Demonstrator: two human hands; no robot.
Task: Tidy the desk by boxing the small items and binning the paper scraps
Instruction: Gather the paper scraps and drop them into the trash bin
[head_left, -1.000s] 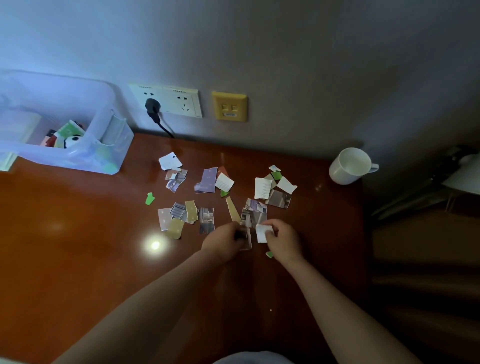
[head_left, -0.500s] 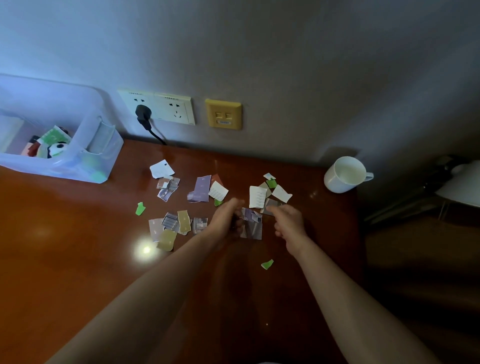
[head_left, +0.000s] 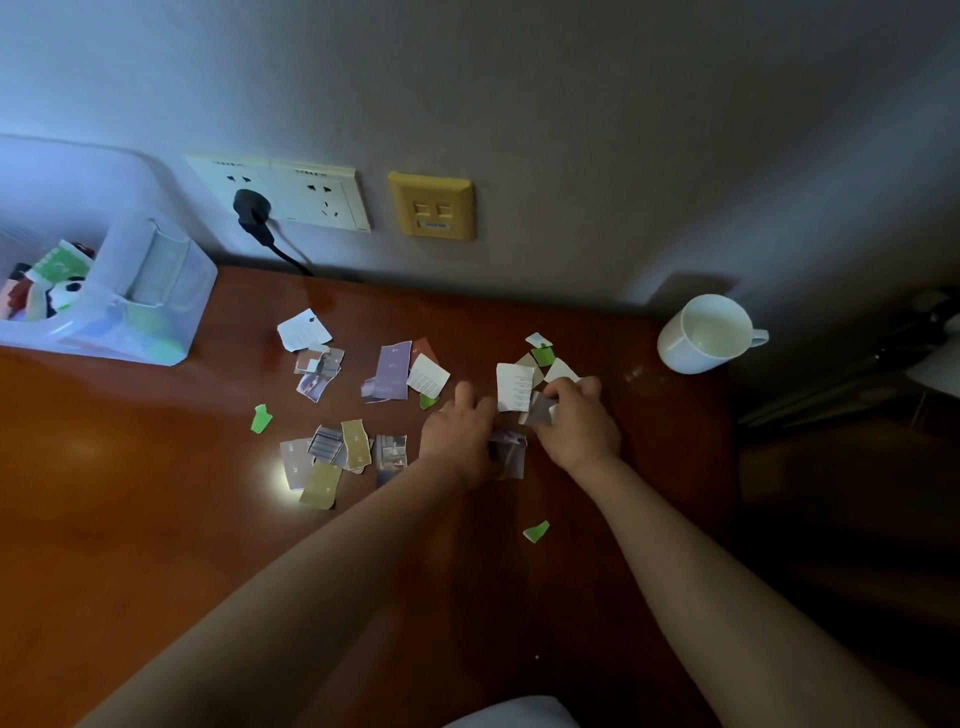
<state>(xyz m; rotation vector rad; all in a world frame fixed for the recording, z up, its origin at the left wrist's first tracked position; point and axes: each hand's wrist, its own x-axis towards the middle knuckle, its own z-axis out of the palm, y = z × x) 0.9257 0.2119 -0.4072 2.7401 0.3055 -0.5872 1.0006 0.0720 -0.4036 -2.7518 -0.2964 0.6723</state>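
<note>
Torn paper scraps lie scattered over the brown desk (head_left: 130, 519): a white scrap (head_left: 304, 329) at the back left, a purple one (head_left: 390, 371), a tan one (head_left: 355, 443), a white printed slip (head_left: 514, 386) and a green bit (head_left: 536, 531) nearer me. My left hand (head_left: 456, 436) holds a bunch of gathered scraps (head_left: 509, 451) against the desk. My right hand (head_left: 576, 423) pinches a grey scrap (head_left: 540, 410) beside the white slip. A clear plastic box (head_left: 156, 291) with small items stands at the far left.
A white mug (head_left: 701, 333) stands at the desk's back right, close to the edge. Wall sockets with a black plug (head_left: 253, 210) and cable sit behind the scraps, and a yellow socket plate (head_left: 432, 205). A dark gap lies right of the desk.
Both hands moved away from me toward the wall, from the near scraps up to the white slip. The right hand now pinches a grey scrap; a green bit lies behind them.
</note>
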